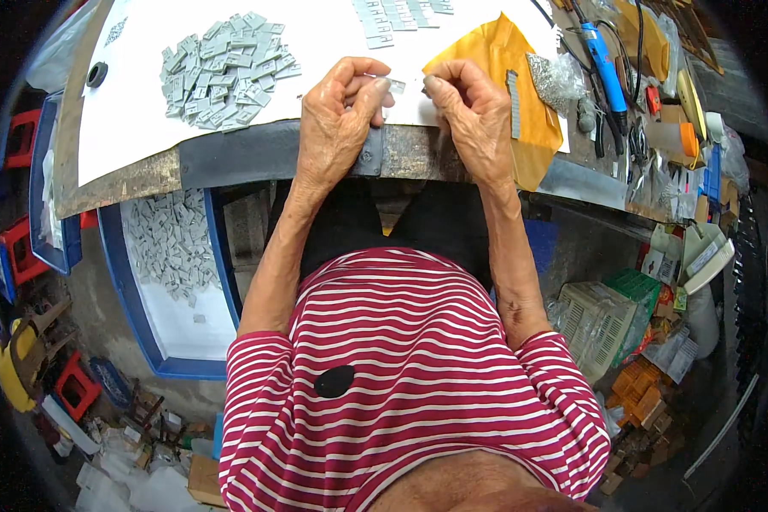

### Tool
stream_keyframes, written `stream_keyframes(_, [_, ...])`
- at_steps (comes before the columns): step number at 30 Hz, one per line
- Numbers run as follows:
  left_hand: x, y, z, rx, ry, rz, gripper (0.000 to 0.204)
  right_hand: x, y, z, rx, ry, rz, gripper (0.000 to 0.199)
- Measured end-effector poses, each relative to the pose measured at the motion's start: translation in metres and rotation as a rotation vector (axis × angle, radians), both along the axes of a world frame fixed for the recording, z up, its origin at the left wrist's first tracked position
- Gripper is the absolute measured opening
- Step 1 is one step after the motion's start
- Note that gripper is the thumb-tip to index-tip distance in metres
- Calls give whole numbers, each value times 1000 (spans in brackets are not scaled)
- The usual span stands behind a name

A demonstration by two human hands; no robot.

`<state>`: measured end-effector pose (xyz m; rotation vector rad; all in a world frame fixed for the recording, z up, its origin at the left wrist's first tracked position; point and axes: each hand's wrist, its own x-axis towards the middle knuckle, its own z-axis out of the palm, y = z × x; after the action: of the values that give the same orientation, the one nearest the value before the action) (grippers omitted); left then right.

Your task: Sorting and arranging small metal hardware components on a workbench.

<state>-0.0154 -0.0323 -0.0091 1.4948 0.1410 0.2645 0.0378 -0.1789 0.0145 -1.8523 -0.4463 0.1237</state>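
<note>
My left hand (343,111) is above the table's near edge, with its thumb and forefinger closed on a small flat grey plate (397,86). Across from it, my right hand (472,107) is pinched shut at the fingertips. A tiny dark thing seems to show there, too small to name. A heap of similar grey plates (226,72) lies on white paper (136,102) to the left. Others are laid out in rows (392,19) at the far side. By my right hand, a ribbed grey strip (513,102) lies on a yellow-orange paper envelope (533,154).
A clear bag of small metal parts (555,78) sits on the envelope. Farther right are a blue electric screwdriver (604,66), cables and assorted tools. A black ring (97,74) lies at left. Below the table, a blue-rimmed tray (188,363) holds more grey pieces.
</note>
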Motion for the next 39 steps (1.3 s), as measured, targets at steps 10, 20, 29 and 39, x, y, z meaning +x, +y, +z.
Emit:
stream_keyframes(10, [-1,1,1,-24,7,-21,17,-2,12,-7,314,326,56,10])
stream_keyframes(20, [1,3,0,-84,-5,-27,17,-5,17,-13,361,401,-25,12])
stream_keyframes(29, [1,10,7,-239,37,-117,17,-1,12,-9,429,519,43,12])
stream_keyframes(39, [2,-2,11,-307,89,-147,15,-5,6,-7,541,590,36,9])
